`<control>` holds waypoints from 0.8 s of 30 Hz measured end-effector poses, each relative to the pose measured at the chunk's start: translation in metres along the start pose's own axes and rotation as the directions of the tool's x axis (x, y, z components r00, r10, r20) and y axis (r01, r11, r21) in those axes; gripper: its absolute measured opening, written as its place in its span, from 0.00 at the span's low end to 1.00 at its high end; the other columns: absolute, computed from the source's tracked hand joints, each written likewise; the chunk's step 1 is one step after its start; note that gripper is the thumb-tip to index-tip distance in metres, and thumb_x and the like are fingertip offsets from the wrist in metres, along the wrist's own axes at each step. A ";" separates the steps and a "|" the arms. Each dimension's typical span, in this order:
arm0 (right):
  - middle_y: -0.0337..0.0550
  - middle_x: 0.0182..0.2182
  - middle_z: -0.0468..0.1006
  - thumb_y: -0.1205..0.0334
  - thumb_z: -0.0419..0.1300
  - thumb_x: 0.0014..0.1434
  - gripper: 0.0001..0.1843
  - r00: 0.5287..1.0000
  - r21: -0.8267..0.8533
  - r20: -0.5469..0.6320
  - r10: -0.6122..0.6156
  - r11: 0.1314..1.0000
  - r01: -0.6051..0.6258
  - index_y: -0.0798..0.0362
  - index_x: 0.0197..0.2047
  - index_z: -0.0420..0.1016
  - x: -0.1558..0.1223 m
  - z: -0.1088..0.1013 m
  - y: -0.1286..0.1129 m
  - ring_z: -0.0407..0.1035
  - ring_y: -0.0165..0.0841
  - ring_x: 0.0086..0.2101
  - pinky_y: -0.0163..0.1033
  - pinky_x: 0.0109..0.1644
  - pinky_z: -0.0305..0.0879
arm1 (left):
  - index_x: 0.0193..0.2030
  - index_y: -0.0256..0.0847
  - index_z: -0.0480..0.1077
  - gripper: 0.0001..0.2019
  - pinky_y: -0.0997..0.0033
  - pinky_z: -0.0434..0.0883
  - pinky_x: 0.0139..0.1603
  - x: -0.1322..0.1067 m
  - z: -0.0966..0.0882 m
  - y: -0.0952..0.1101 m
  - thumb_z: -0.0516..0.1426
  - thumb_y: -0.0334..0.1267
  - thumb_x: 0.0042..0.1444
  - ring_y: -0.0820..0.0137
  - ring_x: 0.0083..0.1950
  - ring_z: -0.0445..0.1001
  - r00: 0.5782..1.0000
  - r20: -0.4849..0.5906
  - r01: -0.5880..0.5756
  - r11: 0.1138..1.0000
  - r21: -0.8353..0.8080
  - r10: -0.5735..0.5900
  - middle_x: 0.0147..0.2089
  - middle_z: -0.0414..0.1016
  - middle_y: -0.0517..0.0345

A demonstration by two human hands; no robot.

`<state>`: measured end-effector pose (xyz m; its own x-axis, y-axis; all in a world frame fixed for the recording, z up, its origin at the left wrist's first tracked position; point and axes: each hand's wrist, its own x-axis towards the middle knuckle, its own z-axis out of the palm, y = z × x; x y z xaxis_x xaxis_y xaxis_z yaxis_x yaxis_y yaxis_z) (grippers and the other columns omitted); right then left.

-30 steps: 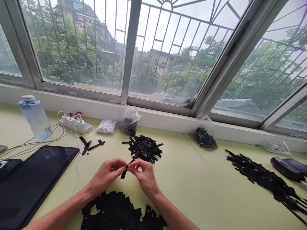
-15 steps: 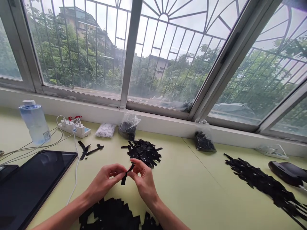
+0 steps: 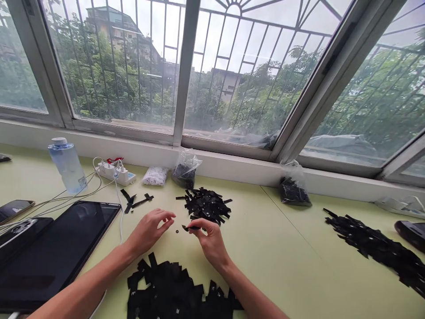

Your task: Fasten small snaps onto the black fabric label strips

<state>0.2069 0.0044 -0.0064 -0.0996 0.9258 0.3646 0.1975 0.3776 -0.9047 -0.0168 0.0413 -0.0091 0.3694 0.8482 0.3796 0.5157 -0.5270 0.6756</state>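
My right hand (image 3: 211, 243) pinches a small black fabric strip (image 3: 191, 228) between thumb and fingers. My left hand (image 3: 150, 230) is held apart from it, thumb and fingers spread with nothing between them. On the table between the hands shows a tiny dark ring (image 3: 177, 231). Just beyond the right hand lies a loose heap of black strips (image 3: 207, 204) with small pale marks. Nearer to me, between my forearms, is a wide pile of black fabric pieces (image 3: 172, 285), some with white letters such as "M".
At left are a tablet (image 3: 66, 252), a water bottle (image 3: 68, 166), phones, and a power strip (image 3: 116, 173) with trailing cables. Clear bags of black pieces (image 3: 185, 175) (image 3: 294, 191) stand by the windowsill beside a white packet (image 3: 155, 176). A long black pile (image 3: 375, 243) lies at right.
My hands have separated; the left let go of the strip and the right keeps it, now turned more level. The small ring now shows on the table. The view has shifted slightly left.
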 end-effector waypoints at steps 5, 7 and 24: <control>0.40 0.28 0.81 0.65 0.61 0.57 0.09 0.999 -0.030 0.021 -0.026 0.999 0.026 0.49 0.37 0.84 0.001 -0.003 0.001 0.71 0.33 0.29 0.39 0.37 0.69 | 0.43 0.45 0.80 0.10 0.67 0.70 0.45 0.001 0.006 -0.004 0.57 0.41 0.63 0.62 0.46 0.75 0.987 0.149 -0.074 0.996 0.055 0.065 0.42 0.77 0.51; 0.40 0.30 0.82 0.67 0.60 0.56 0.11 0.999 -0.037 0.037 -0.036 0.999 0.038 0.48 0.38 0.85 0.001 -0.004 0.001 0.71 0.33 0.30 0.39 0.36 0.69 | 0.41 0.44 0.80 0.09 0.68 0.69 0.41 0.002 0.008 -0.002 0.58 0.41 0.62 0.63 0.42 0.75 0.983 0.170 -0.087 0.993 0.080 0.072 0.41 0.76 0.51; 0.40 0.36 0.84 0.65 0.55 0.68 0.13 0.924 -0.428 0.114 -0.364 0.822 0.376 0.46 0.36 0.81 -0.009 -0.001 0.003 0.75 0.35 0.36 0.44 0.45 0.67 | 0.39 0.38 0.70 0.07 0.63 0.67 0.45 0.000 0.016 0.005 0.52 0.32 0.66 0.62 0.43 0.71 0.942 0.274 -0.274 0.917 0.291 0.195 0.39 0.73 0.51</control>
<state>0.2093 -0.0025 -0.0124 -0.2748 0.7162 0.6416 0.5420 0.6665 -0.5119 -0.0019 0.0375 -0.0154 0.6600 0.6817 0.3158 0.5964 -0.7310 0.3314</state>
